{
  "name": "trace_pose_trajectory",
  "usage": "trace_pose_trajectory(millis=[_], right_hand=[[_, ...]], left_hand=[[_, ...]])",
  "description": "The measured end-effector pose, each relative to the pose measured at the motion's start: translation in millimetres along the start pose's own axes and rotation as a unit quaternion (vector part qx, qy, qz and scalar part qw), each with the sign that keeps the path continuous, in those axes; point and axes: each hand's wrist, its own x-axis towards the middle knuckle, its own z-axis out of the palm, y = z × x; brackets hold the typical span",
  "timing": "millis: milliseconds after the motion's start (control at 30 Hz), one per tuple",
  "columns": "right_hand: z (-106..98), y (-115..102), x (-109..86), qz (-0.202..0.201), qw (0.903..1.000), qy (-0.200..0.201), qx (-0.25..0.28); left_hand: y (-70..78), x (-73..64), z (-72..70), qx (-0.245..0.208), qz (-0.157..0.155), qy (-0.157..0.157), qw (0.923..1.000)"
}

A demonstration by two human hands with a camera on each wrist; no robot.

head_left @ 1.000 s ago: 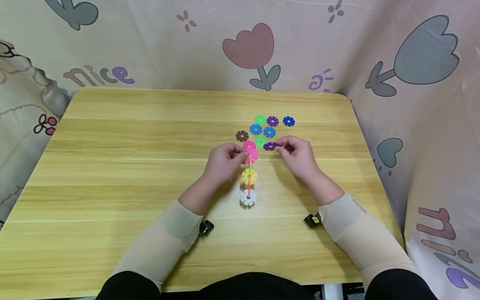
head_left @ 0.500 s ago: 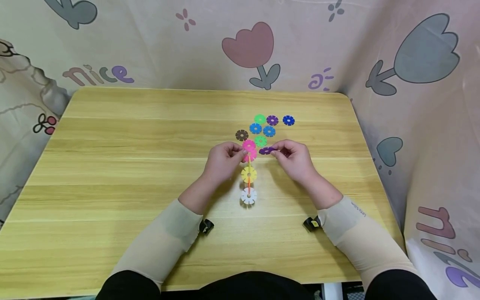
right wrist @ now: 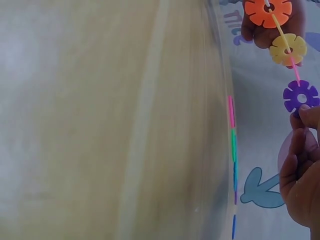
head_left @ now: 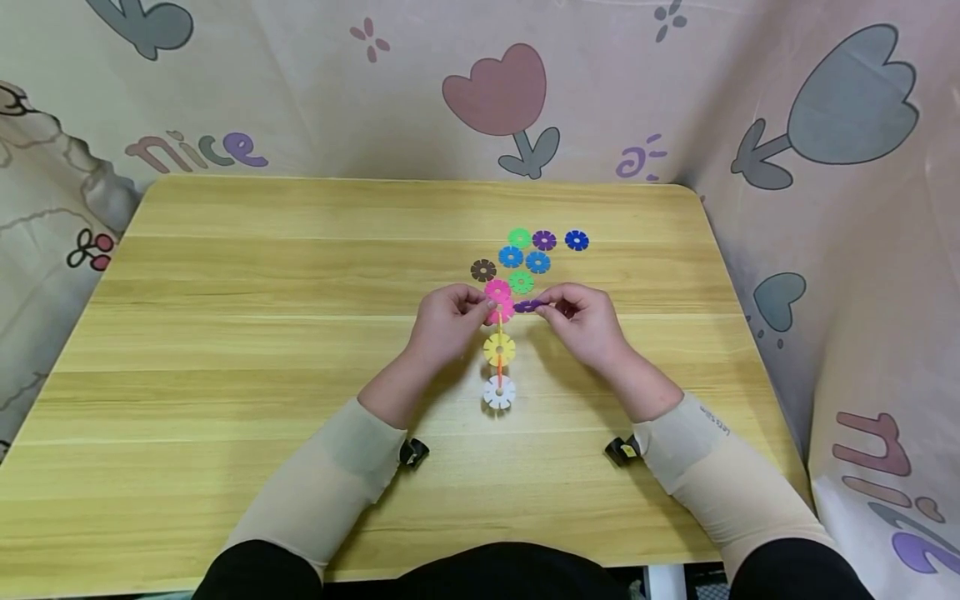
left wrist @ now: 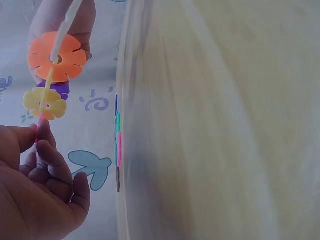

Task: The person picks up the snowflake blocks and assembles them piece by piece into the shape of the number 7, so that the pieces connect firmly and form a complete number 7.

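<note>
My left hand (head_left: 447, 325) pinches a pink interlocking disc (head_left: 502, 312) between thumb and finger. This disc ends a chain of slotted plastic discs held above the table, with a yellow disc (head_left: 499, 350), an orange disc (left wrist: 57, 57) and a white disc (head_left: 498, 392) slotted crosswise into one another. My right hand (head_left: 587, 323) pinches a purple disc (right wrist: 301, 96) by its edge, seen nearly edge-on in the head view. Its slotted rim is right at the pink disc's edge in the right wrist view. My left fingers partly cover the pink disc.
Loose discs lie flat on the wooden table (head_left: 262, 375) beyond my hands: a brown disc (head_left: 483, 270), another pink disc (head_left: 497, 290), and several green, light blue, purple and dark blue (head_left: 577, 240) ones. A printed curtain (head_left: 337, 92) hangs behind the table's far edge.
My right hand has moved left and slightly nearer the body, bringing the purple disc up to the pink disc's edge. The left hand and its chain have stayed almost still.
</note>
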Motion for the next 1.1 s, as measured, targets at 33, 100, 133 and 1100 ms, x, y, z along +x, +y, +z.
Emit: trace_pose_trajectory(millis=[33,100,133,1100], right_hand=[[0.6,-0.4,0.2,-0.003,1.0000,0.000,0.000],[1.8,-1.2,0.6,-0.009,1.0000,0.000,-0.001],[2.3,-1.6,0.8,-0.012,0.9999,0.000,-0.003],[13.3,-3.1,-1.2,-0.056,0.9980,0.018,-0.023]], left_hand=[[0.0,-0.3,-0.3,-0.001,-0.002,0.000,1.0000],[-0.3,-0.4,-0.6,-0.005,-0.005,0.000,1.0000],[-0.1,-0.6,-0.9,-0.008,-0.007,0.000,0.9999],[-8.4,1.2,-2.5,-0.025,-0.017,0.002,0.9995]])
